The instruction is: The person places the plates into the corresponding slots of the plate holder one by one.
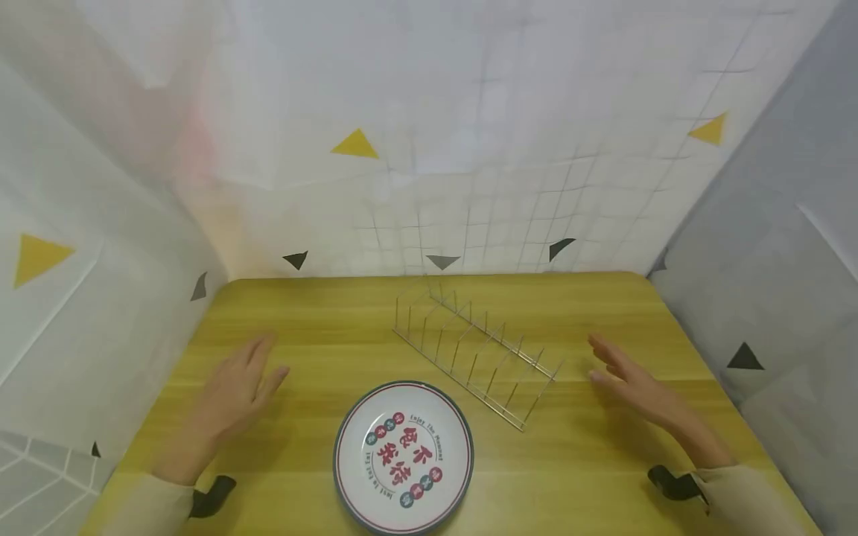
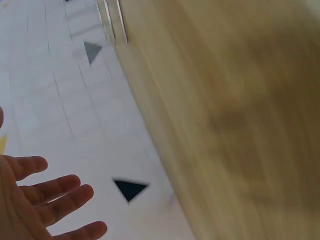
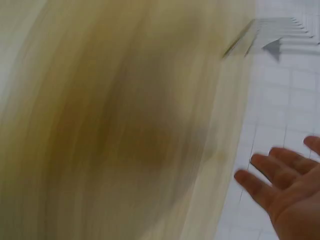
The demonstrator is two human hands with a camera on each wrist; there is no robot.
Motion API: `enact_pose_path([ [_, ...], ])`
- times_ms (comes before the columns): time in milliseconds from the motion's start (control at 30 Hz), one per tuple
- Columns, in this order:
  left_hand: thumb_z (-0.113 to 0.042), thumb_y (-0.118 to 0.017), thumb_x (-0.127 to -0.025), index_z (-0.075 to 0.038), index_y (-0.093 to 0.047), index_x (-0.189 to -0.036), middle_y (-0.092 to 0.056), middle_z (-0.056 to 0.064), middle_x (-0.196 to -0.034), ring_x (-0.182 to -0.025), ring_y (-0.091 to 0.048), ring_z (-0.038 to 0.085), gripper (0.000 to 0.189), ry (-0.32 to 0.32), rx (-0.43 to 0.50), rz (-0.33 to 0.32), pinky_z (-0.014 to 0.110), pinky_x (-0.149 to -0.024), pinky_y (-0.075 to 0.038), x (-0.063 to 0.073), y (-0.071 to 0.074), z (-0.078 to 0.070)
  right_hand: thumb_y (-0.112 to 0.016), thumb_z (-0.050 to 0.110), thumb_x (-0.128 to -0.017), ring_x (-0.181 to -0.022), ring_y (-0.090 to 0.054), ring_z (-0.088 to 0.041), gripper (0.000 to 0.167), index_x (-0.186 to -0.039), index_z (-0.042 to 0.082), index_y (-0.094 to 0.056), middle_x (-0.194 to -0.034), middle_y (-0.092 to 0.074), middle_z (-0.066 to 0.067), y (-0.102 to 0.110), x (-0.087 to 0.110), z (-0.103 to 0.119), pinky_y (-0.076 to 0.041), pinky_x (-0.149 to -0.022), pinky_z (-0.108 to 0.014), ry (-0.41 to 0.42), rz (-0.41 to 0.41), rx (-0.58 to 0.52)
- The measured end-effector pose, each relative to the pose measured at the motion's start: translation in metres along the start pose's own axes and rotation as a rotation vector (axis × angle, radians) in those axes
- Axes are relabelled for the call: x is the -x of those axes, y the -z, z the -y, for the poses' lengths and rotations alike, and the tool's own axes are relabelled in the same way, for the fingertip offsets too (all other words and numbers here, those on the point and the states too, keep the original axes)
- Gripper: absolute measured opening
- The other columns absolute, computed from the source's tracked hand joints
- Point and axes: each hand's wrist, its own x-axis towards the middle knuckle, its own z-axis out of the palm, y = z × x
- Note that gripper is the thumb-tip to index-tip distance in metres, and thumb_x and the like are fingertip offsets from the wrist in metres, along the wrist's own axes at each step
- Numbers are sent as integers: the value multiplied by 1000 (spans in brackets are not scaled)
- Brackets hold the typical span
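A white plate with a dark blue-green rim and red Chinese lettering lies face up near the front middle of the table. Behind it and a little to the right, a thin metal wire dish rack stands at a slant. My left hand hovers left of the plate, its fingers extended and nothing in them. On the other side, right of the rack, my right hand is held over the table with relaxed fingers, also holding nothing. Both wrist views show spread fingers, with part of the rack at the upper edge.
The wooden table has a pale wall with grid lines behind it and white side walls left and right. Black, grey and yellow triangle markers dot the walls. A dark strap piece shows at each wrist.
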Motion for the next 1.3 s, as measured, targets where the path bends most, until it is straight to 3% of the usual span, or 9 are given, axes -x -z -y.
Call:
enact_pose_path([
  [67,-35,-48,-102,1,-34,-149,-48,26,-139,-124,-49,46,60,-23,25,12,62,-99,-40,0,-12,-11,-53,9,-99,-145,-28,-35,72,-158,10,-10,-156,-22,-29,-8,-5,6,-35,-114,-36,58,20,-95],
  [167,-37,-48,-102,-5,-34,-151,-52,22,-134,-118,-55,40,61,-50,58,45,57,-96,-46,-4,-29,-28,-56,0,-95,-141,-32,-2,76,-157,8,-13,-157,-24,-23,-20,-14,10,-31,-103,-8,148,17,-182],
  [300,-41,-53,-99,-10,-36,-151,-56,15,-123,-91,-60,21,63,-61,121,124,42,-81,-53,-13,-50,-46,-60,-1,-93,-132,-30,14,80,-157,4,-12,-157,-23,-26,-34,-22,11,-31,-104,-9,178,27,-239],
  [367,-42,-55,-98,-12,-38,-150,-56,11,-116,-84,-56,14,63,-72,152,171,34,-74,-53,-18,-60,-51,-61,2,-93,-134,-34,7,79,-156,4,-14,-156,-25,-28,-39,-26,10,-34,-104,-13,159,26,-221],
  [567,-40,-62,-95,-12,-46,-146,-54,-1,-97,-79,-51,6,60,-151,223,279,21,-63,-47,-22,-77,-60,-57,6,-97,-132,-39,-49,62,-151,-2,-26,-148,-36,-33,-49,-33,11,-45,-100,-27,113,43,-193],
  [667,-33,-65,-94,-9,-51,-141,-51,-6,-89,-70,-45,3,54,-190,237,284,18,-58,-43,-23,-79,-64,-52,10,-101,-129,-44,-47,52,-148,-3,-34,-144,-41,-31,-51,-37,12,-45,-99,-22,111,46,-182],
  [900,-22,-64,-95,-12,-59,-132,-54,-10,-90,-71,-46,0,39,-186,273,306,17,-62,-45,-22,-82,-67,-42,13,-105,-119,-52,-4,42,-144,-2,-41,-139,-50,-27,-51,-43,12,-43,-95,-16,138,45,-160],
  [1167,-22,-63,-95,-14,-60,-132,-54,-11,-90,-72,-46,1,38,-146,289,314,17,-62,-45,-19,-83,-69,-74,8,-85,-129,-46,-41,78,-152,13,-32,-147,-43,-23,-52,-37,20,-41,-98,-64,145,0,-73],
  [1300,-23,-64,-95,-14,-60,-131,-58,-10,-94,-74,-49,0,38,-145,280,315,18,-65,-47,-19,-84,-68,-79,12,-82,-128,-47,-47,82,-151,12,-35,-146,-45,-21,-54,-39,24,-39,-98,-67,148,16,-56],
])
